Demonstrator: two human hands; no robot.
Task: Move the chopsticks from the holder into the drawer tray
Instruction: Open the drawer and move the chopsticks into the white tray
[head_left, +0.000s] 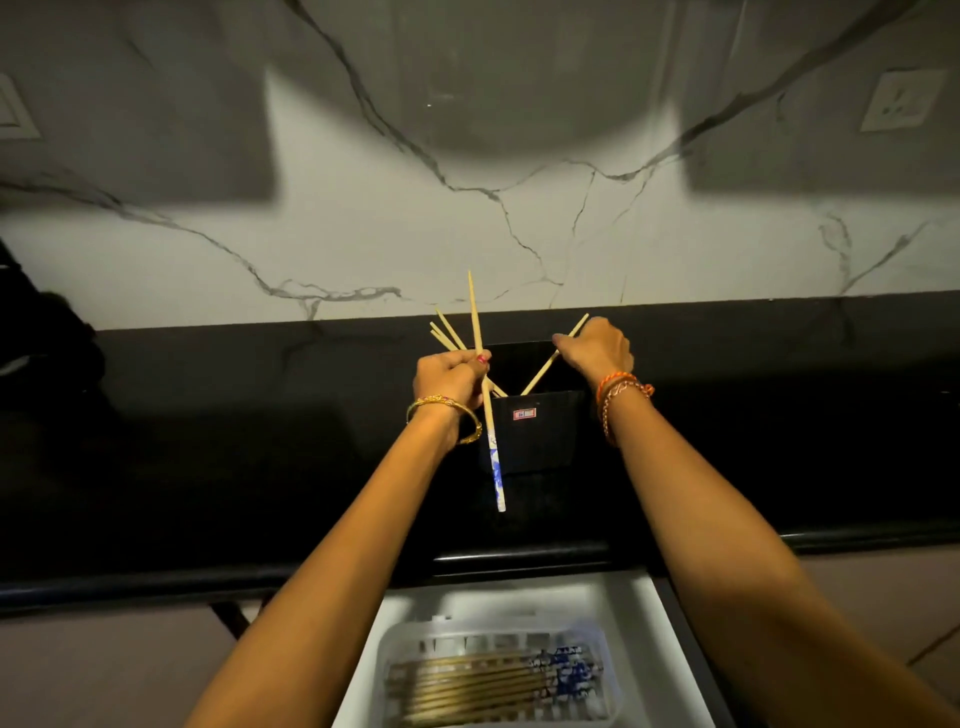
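A black box-shaped holder (537, 431) stands on the dark countertop, with several pale chopsticks (447, 335) leaning out to its left. My left hand (451, 379) is shut on one chopstick (493, 457) with a blue-and-white end, lifted out and hanging in front of the holder. My right hand (597, 348) pinches another chopstick (543, 371) that still leans in the holder's right side. Below, the white drawer tray (400, 649) holds several chopsticks (467, 686) lying lengthwise.
The black countertop (234, 457) runs across the view, with a marble backsplash (519, 234) behind it. The open white drawer (649, 613) sits under the counter's front edge. A wall socket (904, 101) is at the upper right. A dark object (47, 338) sits far left.
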